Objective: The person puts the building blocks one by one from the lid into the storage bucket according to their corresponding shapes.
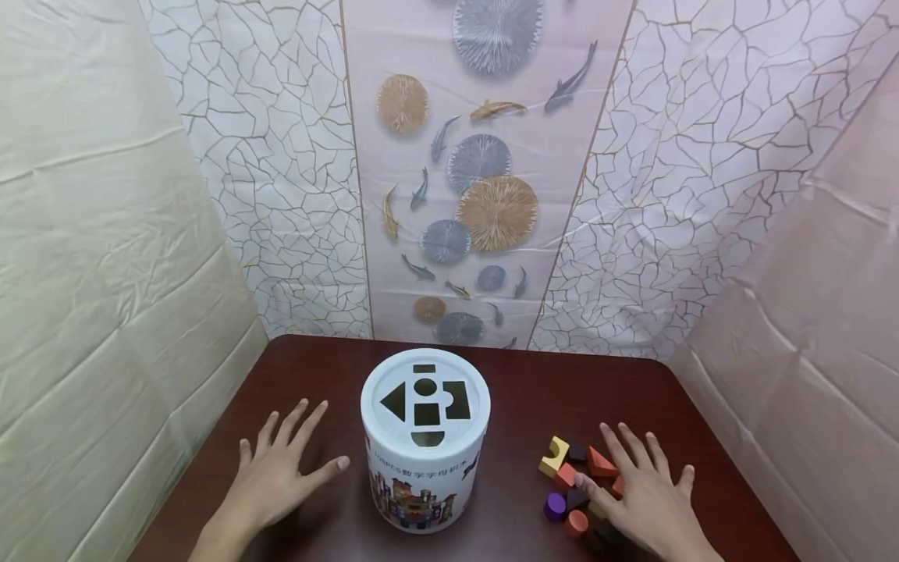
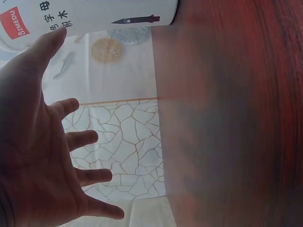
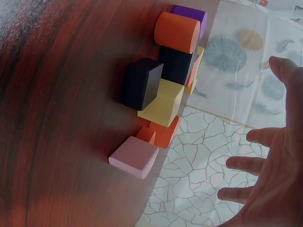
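A white shape-sorter bucket (image 1: pixel 424 476) stands upright mid-table, its lid (image 1: pixel 393 441) cut with several shaped holes. To its left, my left hand (image 1: pixel 277 476) has its fingers spread and holds nothing. The left wrist view shows the thumb overlapping the bucket (image 2: pixel 94 19). My right hand (image 1: pixel 649 499) hovers with straight, spread fingers above a pile of wooden blocks. Among them are a purple cylinder (image 1: pixel 555 507), an orange cylinder (image 3: pixel 175 32), a yellow notched block (image 1: pixel 554 457), a black block (image 3: pixel 142 84) and a pink block (image 3: pixel 134 157). The right hand partly hides the pile in the head view.
The dark red-brown table (image 1: pixel 516 406) has rounded far corners. A patterned cloth (image 1: pixel 449 297) hangs right behind its far edge. Cream cloth walls (image 1: pixel 91 312) rise on the left and right sides.
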Tool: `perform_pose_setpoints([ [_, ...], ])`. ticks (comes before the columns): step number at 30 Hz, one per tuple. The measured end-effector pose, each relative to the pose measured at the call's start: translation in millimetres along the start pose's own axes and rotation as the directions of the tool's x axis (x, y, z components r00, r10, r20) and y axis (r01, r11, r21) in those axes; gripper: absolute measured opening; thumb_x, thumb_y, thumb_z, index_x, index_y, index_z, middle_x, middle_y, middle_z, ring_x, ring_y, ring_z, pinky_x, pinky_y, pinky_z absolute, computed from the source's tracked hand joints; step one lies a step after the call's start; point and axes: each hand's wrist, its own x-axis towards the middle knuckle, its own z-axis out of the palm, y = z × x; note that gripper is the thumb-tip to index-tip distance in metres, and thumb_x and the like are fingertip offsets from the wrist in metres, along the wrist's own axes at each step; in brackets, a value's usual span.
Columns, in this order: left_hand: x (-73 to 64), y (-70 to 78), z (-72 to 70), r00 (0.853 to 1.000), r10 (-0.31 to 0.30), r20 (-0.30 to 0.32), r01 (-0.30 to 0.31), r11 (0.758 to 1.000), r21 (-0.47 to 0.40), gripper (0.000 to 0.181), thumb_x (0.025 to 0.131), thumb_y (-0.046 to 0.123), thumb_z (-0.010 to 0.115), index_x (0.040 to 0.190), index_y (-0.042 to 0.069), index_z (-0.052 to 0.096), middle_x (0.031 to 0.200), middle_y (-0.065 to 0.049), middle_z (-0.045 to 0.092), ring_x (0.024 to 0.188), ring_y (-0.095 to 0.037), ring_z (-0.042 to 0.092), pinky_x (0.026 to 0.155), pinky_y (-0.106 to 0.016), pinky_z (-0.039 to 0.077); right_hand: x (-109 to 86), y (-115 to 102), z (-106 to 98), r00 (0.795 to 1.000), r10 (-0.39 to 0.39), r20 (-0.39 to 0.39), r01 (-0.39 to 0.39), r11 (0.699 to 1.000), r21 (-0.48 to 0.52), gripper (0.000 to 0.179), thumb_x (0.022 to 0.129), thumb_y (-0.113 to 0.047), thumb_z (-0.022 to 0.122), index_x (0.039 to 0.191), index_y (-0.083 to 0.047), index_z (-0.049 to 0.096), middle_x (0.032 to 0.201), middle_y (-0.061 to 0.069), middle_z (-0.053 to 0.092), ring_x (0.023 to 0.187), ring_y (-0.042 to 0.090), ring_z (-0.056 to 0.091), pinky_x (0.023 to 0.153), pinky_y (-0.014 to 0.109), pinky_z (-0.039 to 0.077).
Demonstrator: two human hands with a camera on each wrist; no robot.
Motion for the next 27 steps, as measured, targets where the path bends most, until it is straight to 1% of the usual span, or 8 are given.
perform_pose_setpoints([
  [7,4.0,0.2,-0.7,0.998,0.041,-0.045,-0.043,0.998,-0.055,0.098,0.095,0.083,0.064,0.176,0.046,0.022,0.184,-0.01,0.027,0.163,-0.063,0.022,0.111,-0.099,0.012,0.4,2,-2,1.0,0.012,-0.008,-0.012,1.0,-0.008,0.109,0.095,-0.087,0.059,0.174,-0.017,0.033,0.176,0.028,0.033,0.159,0.066,0.02,0.103,0.104,0.004],
  [15,5.4,2.1,-5.9,0.99,0.097,-0.099,-0.109,0.985,-0.13,0.096,0.098,0.073,0.071,0.176,0.046,0.022,0.184,-0.008,0.027,0.163,-0.061,0.025,0.113,-0.097,0.015,0.0,0,-4,1.0,0.008,-0.006,-0.008,1.0,-0.016,0.107,0.096,-0.086,0.059,0.175,-0.018,0.033,0.176,0.027,0.034,0.159,0.064,0.02,0.105,0.103,0.006],
  [20,6.6,4.8,-9.3,0.986,0.125,-0.106,-0.14,0.979,-0.148,0.096,0.099,0.07,0.071,0.177,0.042,0.022,0.184,-0.007,0.026,0.164,-0.06,0.025,0.113,-0.097,0.015,0.5,0,-5,1.0,0.002,-0.006,-0.002,1.0,-0.026,0.106,0.097,-0.085,0.059,0.175,-0.017,0.033,0.176,0.026,0.034,0.159,0.064,0.022,0.105,0.103,0.007],
  [27,9.0,11.3,-11.6,0.982,0.158,-0.103,-0.175,0.965,-0.197,0.098,0.099,0.067,0.074,0.177,0.043,0.02,0.185,0.002,0.026,0.166,-0.055,0.023,0.113,-0.098,0.015,-0.4,2,-3,1.0,-0.006,-0.006,0.006,0.999,-0.034,0.105,0.097,-0.083,0.06,0.174,-0.017,0.035,0.176,0.026,0.034,0.158,0.063,0.024,0.102,0.105,0.009],
])
